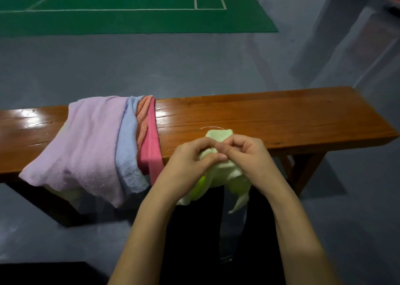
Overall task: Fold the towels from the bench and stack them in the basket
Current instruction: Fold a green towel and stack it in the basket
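Two bare hands meeting at the near edge of a glossy wooden bench [281, 116], both busy with a pale green towel [225, 172]. Left hand [188, 161] with fingers curled, thumb and forefinger pinching a fold of the green cloth; right hand [249, 154] likewise curled, fingertips pinching the same towel just beside the left, knuckles nearly touching. One corner of the towel resting up on the bench top, beyond the fingers; the rest bunched beneath the hands and hanging loose off the front edge, down over dark trousers [194, 230]. A thin loose thread [212, 127] lying on the wood just behind that corner. To the left, a heap of towels draped across the bench and spilling over its front: a pink towel [84, 141] on top and widest, a light blue towel [127, 146] beside it, an orange towel [144, 120] peeking out further right, and a coral-red towel [151, 152] at the right end, with a pale yellowish cloth [71, 195] showing underneath at the bottom. Grey floor [151, 64] beyond, and a green court mat [129, 18] with white lines further back. No basket in view.
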The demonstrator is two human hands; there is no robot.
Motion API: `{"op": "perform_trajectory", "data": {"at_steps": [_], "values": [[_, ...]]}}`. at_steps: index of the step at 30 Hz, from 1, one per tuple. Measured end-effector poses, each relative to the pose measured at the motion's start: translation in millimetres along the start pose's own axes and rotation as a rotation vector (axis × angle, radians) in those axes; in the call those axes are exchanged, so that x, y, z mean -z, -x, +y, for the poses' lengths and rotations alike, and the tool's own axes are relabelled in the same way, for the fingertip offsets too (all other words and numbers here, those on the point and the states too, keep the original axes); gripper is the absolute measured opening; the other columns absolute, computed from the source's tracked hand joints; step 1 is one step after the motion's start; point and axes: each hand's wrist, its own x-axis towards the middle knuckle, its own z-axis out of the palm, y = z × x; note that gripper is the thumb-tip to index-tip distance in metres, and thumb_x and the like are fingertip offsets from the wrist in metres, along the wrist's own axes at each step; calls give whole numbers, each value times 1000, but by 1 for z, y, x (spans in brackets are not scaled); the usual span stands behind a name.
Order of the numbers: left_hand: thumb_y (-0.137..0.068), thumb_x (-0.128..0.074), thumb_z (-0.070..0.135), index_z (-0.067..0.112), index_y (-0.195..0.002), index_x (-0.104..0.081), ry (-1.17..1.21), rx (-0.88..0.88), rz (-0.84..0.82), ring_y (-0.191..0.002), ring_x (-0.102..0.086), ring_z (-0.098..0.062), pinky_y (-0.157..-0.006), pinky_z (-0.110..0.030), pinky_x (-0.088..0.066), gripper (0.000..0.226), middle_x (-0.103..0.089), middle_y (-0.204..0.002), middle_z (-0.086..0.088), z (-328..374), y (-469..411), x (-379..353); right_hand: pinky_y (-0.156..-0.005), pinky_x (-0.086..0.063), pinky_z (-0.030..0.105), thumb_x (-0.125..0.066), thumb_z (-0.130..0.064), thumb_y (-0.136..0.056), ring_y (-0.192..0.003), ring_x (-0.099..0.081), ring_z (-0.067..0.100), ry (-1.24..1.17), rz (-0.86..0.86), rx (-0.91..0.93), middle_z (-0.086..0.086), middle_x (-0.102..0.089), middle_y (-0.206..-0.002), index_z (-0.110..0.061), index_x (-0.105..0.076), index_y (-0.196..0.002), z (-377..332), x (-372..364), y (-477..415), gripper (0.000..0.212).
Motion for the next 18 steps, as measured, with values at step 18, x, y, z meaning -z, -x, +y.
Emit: {"op": "perform_trajectory", "data": {"at_steps": [18], "values": [[-89,-62,28,27,-118,-60,36,66,139,-98,-60,1,-83,-7,-40,29,-66,-105,12,-6,-1,15,-62,-40,20,-69,-19,-86,-64,-54,3,193,-34,17,-3,-64,-68,-20,-72,-83,-3,9,2,5]]}}
